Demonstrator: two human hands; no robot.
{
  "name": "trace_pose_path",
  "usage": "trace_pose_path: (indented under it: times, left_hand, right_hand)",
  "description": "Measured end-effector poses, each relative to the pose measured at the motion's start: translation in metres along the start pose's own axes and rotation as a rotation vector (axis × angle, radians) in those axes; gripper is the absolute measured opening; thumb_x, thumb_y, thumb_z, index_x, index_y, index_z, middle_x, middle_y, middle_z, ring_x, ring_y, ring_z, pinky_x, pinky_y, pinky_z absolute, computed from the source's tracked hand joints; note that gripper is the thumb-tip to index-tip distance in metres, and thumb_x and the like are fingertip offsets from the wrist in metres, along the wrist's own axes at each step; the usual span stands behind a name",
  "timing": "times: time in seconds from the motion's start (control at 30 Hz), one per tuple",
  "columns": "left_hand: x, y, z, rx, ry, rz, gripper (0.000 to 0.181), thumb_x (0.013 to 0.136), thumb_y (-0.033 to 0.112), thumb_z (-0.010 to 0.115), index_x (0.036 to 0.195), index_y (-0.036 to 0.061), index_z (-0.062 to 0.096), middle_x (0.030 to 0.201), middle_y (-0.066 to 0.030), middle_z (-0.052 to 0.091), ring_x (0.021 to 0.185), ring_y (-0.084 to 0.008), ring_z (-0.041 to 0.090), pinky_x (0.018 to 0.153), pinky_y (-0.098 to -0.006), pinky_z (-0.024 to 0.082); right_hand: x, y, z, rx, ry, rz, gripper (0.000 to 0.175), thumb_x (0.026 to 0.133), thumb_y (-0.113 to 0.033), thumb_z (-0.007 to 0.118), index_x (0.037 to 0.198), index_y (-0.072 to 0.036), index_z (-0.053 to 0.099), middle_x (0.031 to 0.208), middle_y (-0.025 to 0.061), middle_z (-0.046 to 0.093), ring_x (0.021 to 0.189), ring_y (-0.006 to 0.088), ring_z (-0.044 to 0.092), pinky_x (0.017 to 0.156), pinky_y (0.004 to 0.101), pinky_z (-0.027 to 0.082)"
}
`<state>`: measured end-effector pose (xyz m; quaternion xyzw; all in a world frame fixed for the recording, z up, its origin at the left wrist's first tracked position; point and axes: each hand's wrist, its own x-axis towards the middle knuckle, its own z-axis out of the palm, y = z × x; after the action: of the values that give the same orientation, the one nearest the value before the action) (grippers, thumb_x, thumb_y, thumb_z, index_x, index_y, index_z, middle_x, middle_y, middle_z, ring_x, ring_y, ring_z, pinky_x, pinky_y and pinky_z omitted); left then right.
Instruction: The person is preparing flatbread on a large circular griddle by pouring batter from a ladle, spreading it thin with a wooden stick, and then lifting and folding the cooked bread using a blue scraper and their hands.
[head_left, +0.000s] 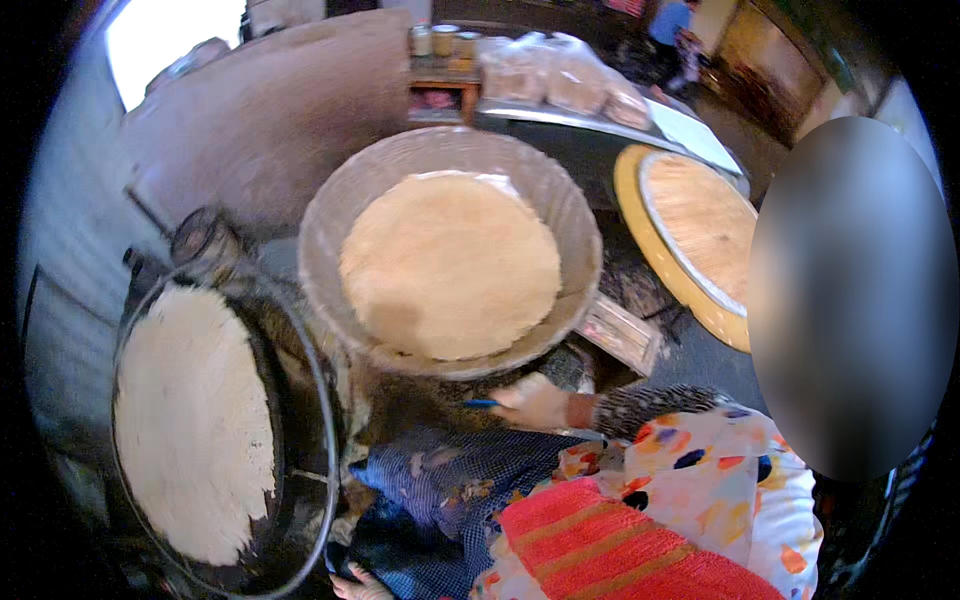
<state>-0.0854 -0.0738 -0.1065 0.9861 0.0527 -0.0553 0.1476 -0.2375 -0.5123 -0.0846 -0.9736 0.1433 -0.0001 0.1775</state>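
My right hand (534, 401) is closed around a slim blue tool (480, 403), just below the near rim of a large round basket (322, 300). Most of that tool is hidden in my fingers. Inside the basket lies a broad, thin, tan flatbread (450, 262). To the left, a pale sheet of flatbread or batter (195, 427) covers a round dark griddle (274, 442), ragged along its right and lower edges. A metal hoop (326, 420) encircles the griddle. My left hand (364, 585) is at the bottom edge, partly cut off, beside a small dark object; its grip is unclear.
At right, a round yellow board (637, 202) bears more flatbread (697, 202). Bagged goods (562, 75) sit on a metal-edged table behind the basket, beside jars (444, 41). A wooden box (622, 330) stands by the basket. A person (670, 34) is far back; a blurred patch hides the right.
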Motion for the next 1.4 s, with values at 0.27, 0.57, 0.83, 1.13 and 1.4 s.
trace_pose_path:
  times: [0.27,0.57,0.83,1.13,1.4]
  left_hand:
    - [0.07,-0.002,0.032,0.07,-0.201,0.169,0.059,0.092,0.042,0.053,0.13,-0.0019,0.048,0.125,-0.0288,0.052,0.116,-0.0367,0.052,0.097,-0.0431,0.043]
    - [0.088,-0.039,0.01,-0.295,-0.149,-0.106,0.054,0.092,0.035,0.055,0.126,-0.0078,0.05,0.127,-0.0291,0.052,0.117,-0.0386,0.051,0.101,-0.043,0.04]
    - [0.092,-0.054,-0.042,0.207,0.636,0.259,0.079,0.065,0.014,0.076,0.136,0.0044,0.04,0.132,-0.0259,0.043,0.123,-0.0436,0.04,0.103,-0.0534,0.032]
    - [0.111,-0.049,-0.056,0.065,0.433,0.508,0.072,0.068,0.011,0.067,0.135,0.0065,0.043,0.135,-0.022,0.042,0.125,-0.0416,0.039,0.108,-0.052,0.03]
    - [0.09,-0.101,-0.046,-0.113,0.542,0.217,0.056,0.085,0.015,0.064,0.135,0.0021,0.042,0.133,-0.0279,0.043,0.12,-0.0446,0.044,0.102,-0.0479,0.038]
  right_hand:
    - [-0.146,0.166,0.063,-0.111,0.355,0.922,0.031,0.089,-0.026,0.055,0.115,-0.009,0.056,0.091,0.0225,0.063,0.082,0.0362,0.063,0.071,0.0466,0.05]
    - [-0.077,0.19,0.136,-0.622,0.408,0.905,0.066,0.088,-0.051,0.053,0.143,-0.018,0.037,0.128,0.0193,0.05,0.109,0.0384,0.054,0.08,0.0588,0.045]
    - [-0.076,0.145,0.105,-0.085,0.484,0.61,0.029,0.088,-0.022,0.06,0.106,0.0,0.056,0.096,0.0212,0.062,0.088,0.0387,0.057,0.08,0.0447,0.047]
    - [0.079,-0.095,0.056,0.511,0.123,-0.038,0.013,0.088,-0.014,0.063,0.098,-0.007,0.062,0.081,0.0138,0.066,0.07,0.0313,0.064,0.065,0.0397,0.052]
    - [0.091,-0.148,0.095,0.426,-0.024,-0.383,0.026,0.082,-0.016,0.066,0.107,-0.01,0.061,0.091,0.011,0.067,0.082,0.0311,0.061,0.075,0.0426,0.048]
